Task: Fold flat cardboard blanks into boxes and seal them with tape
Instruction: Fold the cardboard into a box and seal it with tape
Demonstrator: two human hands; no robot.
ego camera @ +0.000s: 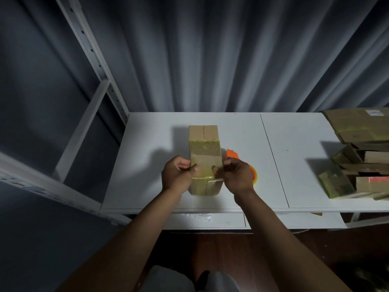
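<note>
A small brown cardboard box (205, 152) stands on the white table (151, 144), with yellowish clear tape across its top and down its near end. My left hand (177, 175) grips the box's left side, thumb pressing on the taped top near the front edge. My right hand (237, 178) grips the right side, thumb likewise on the tape. An orange tape dispenser (232, 154) with a yellowish roll lies on the table just behind and under my right hand, mostly hidden.
Several cardboard boxes and flat blanks (357, 157), some with yellowish tape, are piled at the table's right end. A white metal shelf frame (88, 114) stands to the left. Grey curtains hang behind the table. A seam (273, 159) splits the tabletop.
</note>
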